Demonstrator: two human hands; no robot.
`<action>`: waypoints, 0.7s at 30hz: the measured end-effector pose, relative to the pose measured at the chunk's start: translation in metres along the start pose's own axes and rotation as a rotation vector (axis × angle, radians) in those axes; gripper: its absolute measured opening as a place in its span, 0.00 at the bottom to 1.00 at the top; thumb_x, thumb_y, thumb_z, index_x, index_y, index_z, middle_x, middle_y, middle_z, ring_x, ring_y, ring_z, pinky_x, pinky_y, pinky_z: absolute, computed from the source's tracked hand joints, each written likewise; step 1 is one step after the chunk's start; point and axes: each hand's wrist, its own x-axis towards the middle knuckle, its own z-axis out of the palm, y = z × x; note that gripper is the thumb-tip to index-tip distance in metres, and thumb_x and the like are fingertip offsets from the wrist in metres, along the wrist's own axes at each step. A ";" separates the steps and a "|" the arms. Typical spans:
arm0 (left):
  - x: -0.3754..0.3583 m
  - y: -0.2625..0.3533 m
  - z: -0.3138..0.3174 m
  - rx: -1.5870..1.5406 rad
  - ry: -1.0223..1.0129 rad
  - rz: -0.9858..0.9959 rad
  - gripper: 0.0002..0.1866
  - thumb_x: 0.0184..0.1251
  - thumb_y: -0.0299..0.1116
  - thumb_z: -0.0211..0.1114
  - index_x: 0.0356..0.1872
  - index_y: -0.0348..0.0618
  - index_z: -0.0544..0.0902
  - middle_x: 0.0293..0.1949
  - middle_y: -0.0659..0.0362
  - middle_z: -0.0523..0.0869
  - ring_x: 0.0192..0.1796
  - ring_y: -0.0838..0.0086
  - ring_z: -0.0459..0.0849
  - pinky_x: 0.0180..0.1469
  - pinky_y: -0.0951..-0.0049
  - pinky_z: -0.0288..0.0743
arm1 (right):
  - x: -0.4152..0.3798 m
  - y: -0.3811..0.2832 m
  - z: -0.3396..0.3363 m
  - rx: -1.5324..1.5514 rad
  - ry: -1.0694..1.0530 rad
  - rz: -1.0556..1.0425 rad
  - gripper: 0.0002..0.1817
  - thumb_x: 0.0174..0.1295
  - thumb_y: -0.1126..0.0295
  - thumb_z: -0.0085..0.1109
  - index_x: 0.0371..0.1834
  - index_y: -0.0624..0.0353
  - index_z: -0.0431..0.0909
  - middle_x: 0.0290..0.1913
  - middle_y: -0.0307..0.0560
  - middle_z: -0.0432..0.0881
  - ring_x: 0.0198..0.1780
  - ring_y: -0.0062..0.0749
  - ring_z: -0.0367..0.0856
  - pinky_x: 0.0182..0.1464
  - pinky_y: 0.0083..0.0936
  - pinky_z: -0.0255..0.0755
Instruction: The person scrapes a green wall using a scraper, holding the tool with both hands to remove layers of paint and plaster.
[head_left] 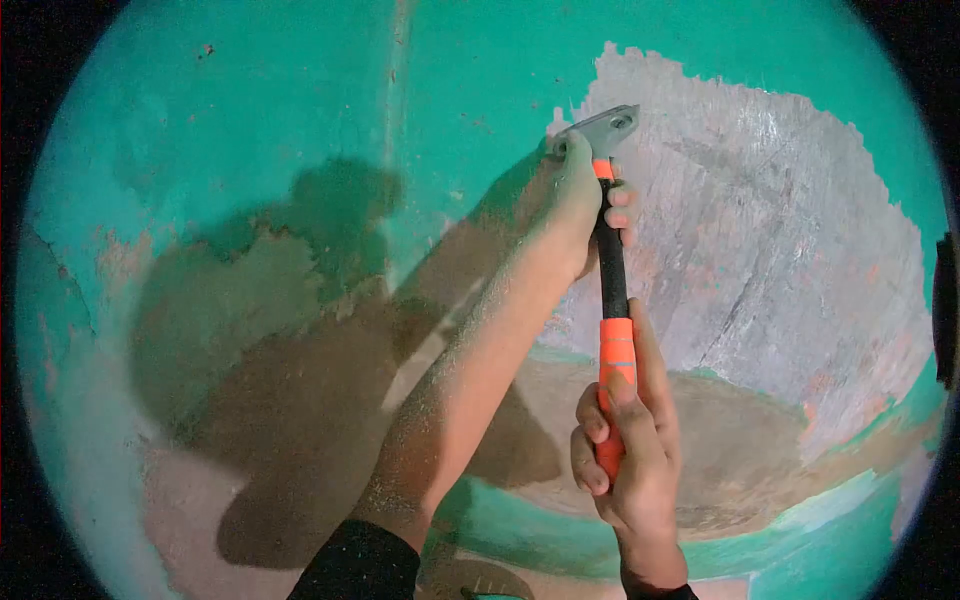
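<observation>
A long-handled scraper (612, 260) with an orange and black handle and a grey metal head reaches up against the wall. My left hand (585, 200) is wrapped around the upper black shaft, its thumb up against the metal head. Lower down, my right hand (635, 440) grips the orange end of the handle. The blade edge is at the border between green paint and a bare grey patch (740, 230) on the wall. Pale dust coats my left forearm.
Green paint (250, 90) covers much of the wall, with worn brownish areas (290, 400) at the lower left. A vertical ridge (397, 120) runs down the wall on the left. Shadows of my head and arms fall across it. A dark object (945, 310) stands at the right edge.
</observation>
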 end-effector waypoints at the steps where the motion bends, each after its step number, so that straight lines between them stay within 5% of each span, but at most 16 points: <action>1: 0.000 0.001 0.004 0.019 0.019 0.040 0.25 0.79 0.58 0.36 0.37 0.49 0.70 0.18 0.71 0.65 0.15 0.83 0.62 0.22 0.75 0.62 | 0.003 0.000 -0.001 -0.039 0.004 -0.021 0.33 0.74 0.67 0.43 0.81 0.53 0.45 0.25 0.37 0.64 0.12 0.14 0.55 0.11 0.13 0.53; 5: 0.033 0.022 0.008 -0.052 -0.113 0.207 0.25 0.79 0.57 0.35 0.36 0.46 0.66 0.19 0.65 0.70 0.16 0.77 0.66 0.23 0.69 0.67 | 0.019 -0.017 0.013 -0.016 0.019 -0.083 0.34 0.73 0.67 0.43 0.80 0.54 0.45 0.25 0.37 0.64 0.11 0.14 0.54 0.11 0.13 0.53; 8: 0.023 0.000 0.000 0.048 -0.050 0.081 0.25 0.79 0.58 0.37 0.38 0.47 0.70 0.20 0.69 0.70 0.17 0.81 0.65 0.23 0.71 0.66 | 0.000 -0.008 0.004 -0.002 0.030 -0.024 0.34 0.72 0.67 0.43 0.80 0.54 0.45 0.25 0.37 0.64 0.11 0.14 0.54 0.10 0.13 0.52; 21: 0.034 0.013 0.016 -0.049 -0.116 0.196 0.24 0.78 0.59 0.38 0.36 0.49 0.70 0.20 0.70 0.68 0.17 0.83 0.64 0.22 0.74 0.63 | 0.013 -0.018 0.016 -0.033 0.080 -0.078 0.34 0.73 0.65 0.45 0.80 0.55 0.45 0.25 0.38 0.64 0.10 0.14 0.52 0.10 0.13 0.51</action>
